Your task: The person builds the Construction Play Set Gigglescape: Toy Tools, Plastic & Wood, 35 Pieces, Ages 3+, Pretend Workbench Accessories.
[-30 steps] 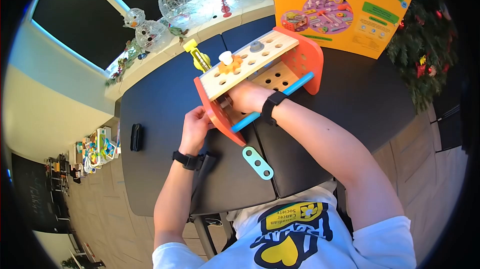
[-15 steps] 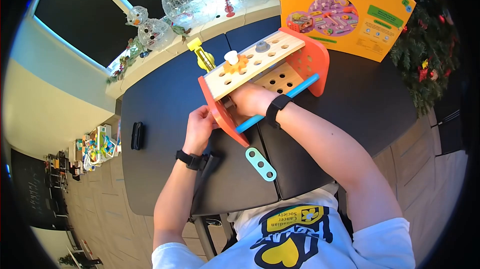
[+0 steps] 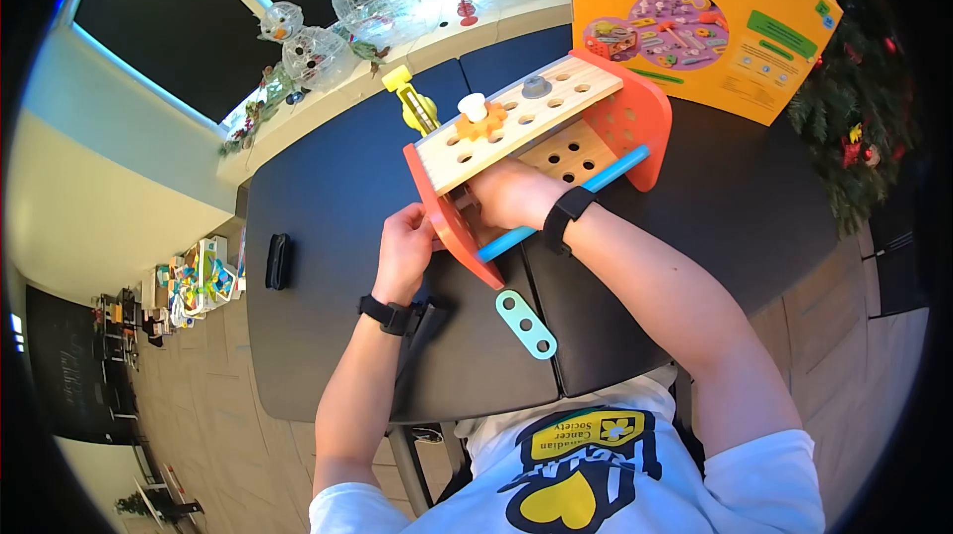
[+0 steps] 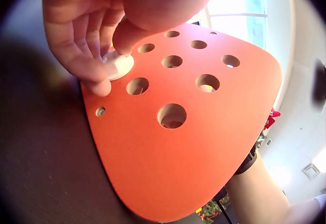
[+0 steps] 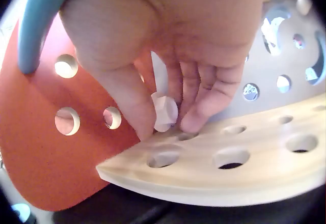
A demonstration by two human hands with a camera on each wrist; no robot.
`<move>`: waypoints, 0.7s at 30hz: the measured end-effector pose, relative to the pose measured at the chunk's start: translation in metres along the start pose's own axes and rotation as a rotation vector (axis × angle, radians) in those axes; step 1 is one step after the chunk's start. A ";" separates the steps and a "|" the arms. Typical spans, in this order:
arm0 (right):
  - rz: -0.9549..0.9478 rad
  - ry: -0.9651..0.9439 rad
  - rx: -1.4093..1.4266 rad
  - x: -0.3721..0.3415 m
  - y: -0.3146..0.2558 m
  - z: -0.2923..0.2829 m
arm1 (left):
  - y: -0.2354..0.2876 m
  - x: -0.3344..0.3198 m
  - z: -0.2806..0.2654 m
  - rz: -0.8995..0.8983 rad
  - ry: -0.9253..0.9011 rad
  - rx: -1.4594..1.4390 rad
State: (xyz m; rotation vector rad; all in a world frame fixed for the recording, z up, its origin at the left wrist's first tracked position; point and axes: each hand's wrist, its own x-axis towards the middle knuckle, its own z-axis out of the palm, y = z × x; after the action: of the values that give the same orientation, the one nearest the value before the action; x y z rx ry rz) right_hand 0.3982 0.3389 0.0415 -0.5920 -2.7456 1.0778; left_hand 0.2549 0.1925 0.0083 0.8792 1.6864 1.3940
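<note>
A toy workbench [image 3: 526, 117] with a pale wooden top and red side panels stands tilted to my view on the dark table. At its left red panel [image 4: 168, 168], my left hand [image 3: 405, 241] pinches a white round-headed toy bolt [image 4: 121, 67] from the outside, at a hole near the panel's edge. My right hand [image 5: 173, 35] reaches in under the top. Its thumb and fingers pinch a white faceted nut [image 5: 165, 113] close over the wooden lower shelf [image 5: 265, 170]. In the head view the workbench top hides those fingertips.
A blue rod [image 3: 566, 202] crosses the workbench front, below my right wrist. A mint three-hole strip [image 3: 526, 324] lies before it. On top sit an orange gear [image 3: 480, 121] and a grey nut [image 3: 536, 87]. A yellow tool [image 3: 412, 102], black case [image 3: 279, 261] and orange box [image 3: 705, 28] stand around.
The head view has shifted, so the whole scene sits slightly further right. Both hands keep their places at the left red panel.
</note>
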 end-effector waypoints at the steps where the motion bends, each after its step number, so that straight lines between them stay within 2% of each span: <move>1: 0.039 0.000 0.067 0.000 -0.002 -0.001 | 0.001 -0.001 0.001 -0.006 0.009 0.006; 4: 0.103 0.006 0.216 0.000 -0.002 -0.002 | 0.000 0.001 0.002 -0.022 0.023 -0.012; 6: 0.100 -0.009 0.161 0.000 -0.004 -0.003 | 0.000 0.002 0.001 -0.034 0.022 -0.018; 8: 0.069 -0.042 -0.034 -0.001 -0.011 -0.008 | 0.001 0.002 0.000 -0.051 0.010 -0.004; 11: 0.023 -0.068 -0.025 -0.005 -0.011 -0.008 | 0.001 0.002 0.001 -0.050 0.017 0.003; 17: 0.053 0.026 0.110 -0.003 -0.006 -0.004 | -0.001 0.003 0.001 -0.052 0.014 0.001; 21: 0.010 0.031 -0.060 -0.003 -0.003 -0.002 | -0.002 0.004 -0.002 -0.061 0.006 0.035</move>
State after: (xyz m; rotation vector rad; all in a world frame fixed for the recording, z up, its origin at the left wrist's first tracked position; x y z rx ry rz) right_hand 0.4008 0.3367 0.0454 -0.6251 -2.7600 0.9824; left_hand 0.2514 0.1951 0.0058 0.8376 1.7323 1.3312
